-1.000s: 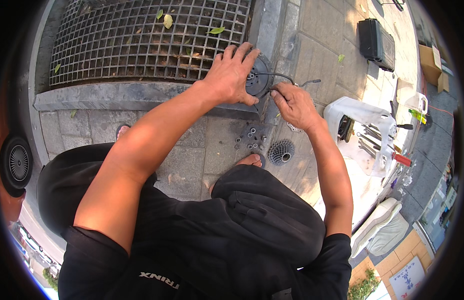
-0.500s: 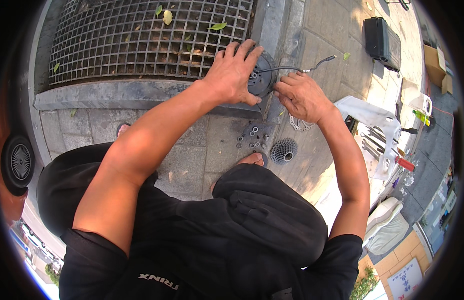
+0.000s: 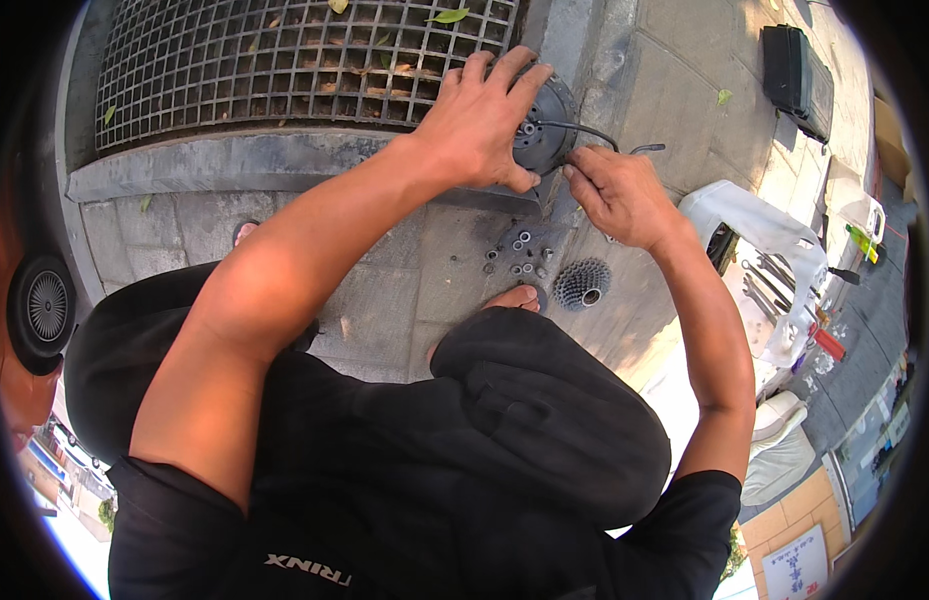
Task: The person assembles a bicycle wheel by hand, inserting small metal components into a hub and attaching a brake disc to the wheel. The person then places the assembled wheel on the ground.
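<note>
A dark round hub motor (image 3: 552,108) stands against the stone kerb, with a black cable (image 3: 588,131) coming out near its axle. My left hand (image 3: 469,125) grips the motor's left side, its fingers over the upper rim and its thumb at the lower edge. At the motor's lower right, my right hand (image 3: 619,192) is closed, thumb against curled fingers; whatever they pinch is too small or hidden to make out. The cable's end passes behind this hand and shows beyond it. Below lie several loose nuts and washers (image 3: 524,238), next to a sprocket cassette (image 3: 584,284).
A metal grating (image 3: 314,75) framed by a kerb (image 3: 224,165) fills the upper left. To the right are a white cut-open container (image 3: 712,205) with several wrenches (image 3: 767,285), a red-handled tool (image 3: 829,345) and a black case (image 3: 792,80). A vehicle wheel (image 3: 44,312) stands far left.
The whole view has shifted a little. Both hands remain at the hub motor, the right one still closed by its lower right edge. The brake disc under my right hand is now mostly hidden.
</note>
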Demonstrator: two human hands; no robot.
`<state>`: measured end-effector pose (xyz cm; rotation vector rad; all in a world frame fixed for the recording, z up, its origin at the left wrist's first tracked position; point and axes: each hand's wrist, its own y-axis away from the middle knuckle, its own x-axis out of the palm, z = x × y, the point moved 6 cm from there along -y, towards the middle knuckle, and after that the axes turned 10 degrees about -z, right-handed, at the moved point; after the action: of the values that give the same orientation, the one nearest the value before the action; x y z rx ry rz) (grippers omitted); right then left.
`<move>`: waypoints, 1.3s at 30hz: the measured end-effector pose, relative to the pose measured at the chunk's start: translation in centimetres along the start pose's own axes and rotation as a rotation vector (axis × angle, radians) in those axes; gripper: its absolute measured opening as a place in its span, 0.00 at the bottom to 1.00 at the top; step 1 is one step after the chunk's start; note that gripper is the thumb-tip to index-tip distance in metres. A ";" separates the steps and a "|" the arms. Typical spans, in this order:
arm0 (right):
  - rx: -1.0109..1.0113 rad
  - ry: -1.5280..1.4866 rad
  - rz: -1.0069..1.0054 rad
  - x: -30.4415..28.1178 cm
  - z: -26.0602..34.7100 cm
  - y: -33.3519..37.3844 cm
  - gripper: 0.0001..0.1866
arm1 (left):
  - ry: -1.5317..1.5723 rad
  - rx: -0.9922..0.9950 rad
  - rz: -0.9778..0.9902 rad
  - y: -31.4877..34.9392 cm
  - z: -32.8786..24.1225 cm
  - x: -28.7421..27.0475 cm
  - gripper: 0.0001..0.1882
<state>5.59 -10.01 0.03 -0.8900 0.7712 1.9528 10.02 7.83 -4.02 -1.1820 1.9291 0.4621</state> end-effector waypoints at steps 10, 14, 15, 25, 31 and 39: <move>0.099 0.042 -0.034 -1.8 2.3 0.6 0.12 | -0.067 -0.113 0.148 -0.5 -1.2 -1.1 0.72; 0.188 -0.115 -0.173 -3.4 3.2 1.9 0.14 | -0.049 -0.248 0.111 0.4 -1.3 -1.2 0.75; 0.236 -0.122 -0.226 -3.9 2.1 2.1 0.14 | -0.049 -0.234 0.085 0.6 -0.8 -0.7 0.75; 0.290 -0.160 -0.196 -3.2 -1.7 1.7 0.19 | 0.084 0.016 0.360 -3.1 1.1 -2.3 0.79; 0.216 -0.171 -0.149 -1.2 -1.6 -0.1 0.19 | 0.121 0.015 0.161 -2.1 2.5 -1.8 0.83; 0.234 -0.226 -0.122 -0.3 -2.3 -0.4 0.18 | 0.144 -0.076 0.133 -1.7 1.9 -2.2 0.82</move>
<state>6.76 -11.77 -1.11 -0.5522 0.7742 1.7758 12.92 9.52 -3.25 -1.1667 2.1398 0.5370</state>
